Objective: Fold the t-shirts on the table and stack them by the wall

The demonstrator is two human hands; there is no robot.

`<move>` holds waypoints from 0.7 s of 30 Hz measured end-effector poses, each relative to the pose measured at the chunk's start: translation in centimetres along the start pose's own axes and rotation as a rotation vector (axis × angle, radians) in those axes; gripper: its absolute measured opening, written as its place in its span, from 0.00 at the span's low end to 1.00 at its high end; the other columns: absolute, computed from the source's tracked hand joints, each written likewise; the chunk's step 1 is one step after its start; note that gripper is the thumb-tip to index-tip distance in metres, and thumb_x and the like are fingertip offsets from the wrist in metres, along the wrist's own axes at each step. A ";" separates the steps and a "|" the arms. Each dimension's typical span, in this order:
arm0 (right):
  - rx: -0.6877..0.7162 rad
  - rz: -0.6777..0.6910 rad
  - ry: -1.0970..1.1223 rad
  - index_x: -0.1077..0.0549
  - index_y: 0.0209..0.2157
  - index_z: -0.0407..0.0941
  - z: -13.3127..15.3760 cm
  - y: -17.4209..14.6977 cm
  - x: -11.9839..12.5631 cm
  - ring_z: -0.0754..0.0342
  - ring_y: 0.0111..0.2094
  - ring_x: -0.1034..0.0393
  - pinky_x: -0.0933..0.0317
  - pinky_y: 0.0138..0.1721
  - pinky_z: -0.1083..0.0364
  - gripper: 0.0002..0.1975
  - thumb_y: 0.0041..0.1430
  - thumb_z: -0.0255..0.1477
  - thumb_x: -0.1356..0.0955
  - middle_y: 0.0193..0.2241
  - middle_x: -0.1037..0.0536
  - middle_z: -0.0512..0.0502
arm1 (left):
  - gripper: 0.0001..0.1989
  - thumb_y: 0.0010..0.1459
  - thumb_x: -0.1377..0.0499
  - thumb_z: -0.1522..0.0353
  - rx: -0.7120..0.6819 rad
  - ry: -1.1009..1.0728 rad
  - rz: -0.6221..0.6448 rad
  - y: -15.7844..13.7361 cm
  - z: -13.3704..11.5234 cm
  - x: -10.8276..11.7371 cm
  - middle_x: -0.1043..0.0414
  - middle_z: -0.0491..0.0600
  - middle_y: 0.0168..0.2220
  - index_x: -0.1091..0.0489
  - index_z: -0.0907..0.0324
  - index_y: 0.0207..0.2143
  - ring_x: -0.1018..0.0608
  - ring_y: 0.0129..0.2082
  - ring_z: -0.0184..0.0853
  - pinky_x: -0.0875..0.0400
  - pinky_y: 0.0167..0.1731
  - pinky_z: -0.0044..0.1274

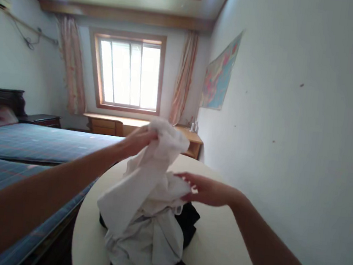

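My left hand (pixel 139 139) is closed on the crumpled, soft-looking white fabric piece (pixel 133 198), gripping it near its top, about 11 o'clock on the heap. My right hand (pixel 210 190) is at 2 o'clock, fingers partly curled and touching its edge; can't tell if they're pinching. The white fabric hangs down over the pale grey wrinkled cloth (pixel 168 238), whether joined or separate is unclear, with dark black cloth (pixel 188 221) showing at 3 and 5 o'clock, all on the round cream-coloured table (pixel 224 240). I'd judge the white piece light, limp, not slippery, hard to damage; it'll sag and fold wherever unsupported. Best hold: a doubled edge at 12 o'clock plus the loose corner at 2, fingertips shallow, so the layers underneath don't get dragged along.
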State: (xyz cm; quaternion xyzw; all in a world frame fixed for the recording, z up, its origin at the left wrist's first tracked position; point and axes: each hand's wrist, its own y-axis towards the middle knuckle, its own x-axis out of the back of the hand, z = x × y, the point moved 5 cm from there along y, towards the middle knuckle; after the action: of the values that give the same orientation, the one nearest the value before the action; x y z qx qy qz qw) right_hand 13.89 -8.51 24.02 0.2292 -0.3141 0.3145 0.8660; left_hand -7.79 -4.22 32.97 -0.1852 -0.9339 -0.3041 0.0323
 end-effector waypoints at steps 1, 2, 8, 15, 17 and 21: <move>-0.083 0.065 -0.030 0.27 0.55 0.45 -1.2 -1.1 -0.8 0.52 0.36 0.25 0.29 0.37 0.55 0.26 0.53 0.33 0.27 0.38 0.20 0.45 | 0.16 0.57 0.39 0.53 0.045 0.152 0.147 -1.7 1.9 -0.7 0.24 0.47 0.36 0.24 0.57 0.32 0.23 0.44 0.40 0.30 0.51 0.31; -0.151 0.119 -0.051 0.25 0.52 0.45 -2.2 -2.2 -1.4 0.51 0.35 0.25 0.30 0.37 0.54 0.22 0.55 0.34 0.27 0.36 0.20 0.45 | 0.19 0.61 0.44 0.51 0.106 0.301 0.271 -3.5 3.7 -1.3 0.24 0.48 0.41 0.23 0.56 0.34 0.24 0.46 0.41 0.33 0.54 0.32; -0.369 -0.033 -0.192 0.30 0.58 0.46 -3.7 -6.5 -3.8 0.43 0.52 0.30 0.34 0.53 0.45 0.36 0.49 0.44 0.26 0.53 0.26 0.39 | 0.21 0.60 0.46 0.48 0.138 0.839 0.207 -9.9 7.8 -3.3 0.40 0.55 0.64 0.28 0.56 0.38 0.39 0.64 0.51 0.44 0.63 0.41; -0.386 -0.316 -0.714 0.63 0.70 0.56 -10.3 -9.9 -19.3 0.30 0.63 0.41 0.29 0.45 0.38 0.45 0.59 0.29 0.33 0.67 0.43 0.37 | 0.49 0.42 0.31 0.51 0.102 1.093 0.300 -15.7 13.4 -6.3 0.59 0.62 0.71 0.43 0.55 0.64 0.58 0.69 0.67 0.58 0.61 0.59; -0.422 -0.340 -0.825 0.64 0.70 0.52 -13.5 -10.1 -22.6 0.29 0.61 0.39 0.29 0.45 0.35 0.40 0.63 0.25 0.39 0.64 0.40 0.35 | 0.51 0.42 0.31 0.50 0.083 1.146 0.350 -17.1 13.8 -6.4 0.62 0.60 0.72 0.45 0.50 0.67 0.61 0.69 0.69 0.59 0.59 0.62; -0.326 -0.219 -0.852 0.51 0.69 0.48 -17.0 -7.9 -23.9 0.31 0.60 0.37 0.36 0.54 0.31 0.38 0.58 0.19 0.40 0.63 0.38 0.34 | 0.64 0.29 0.27 0.49 0.131 1.208 0.414 -17.9 14.3 -5.7 0.69 0.58 0.73 0.52 0.44 0.69 0.63 0.68 0.73 0.56 0.57 0.64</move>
State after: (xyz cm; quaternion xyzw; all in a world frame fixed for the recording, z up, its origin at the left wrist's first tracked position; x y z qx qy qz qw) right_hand 11.65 -13.47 -5.90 0.2309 -0.6610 0.0456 0.7125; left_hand -8.28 -11.18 10.36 -0.1552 -0.7127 -0.2847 0.6220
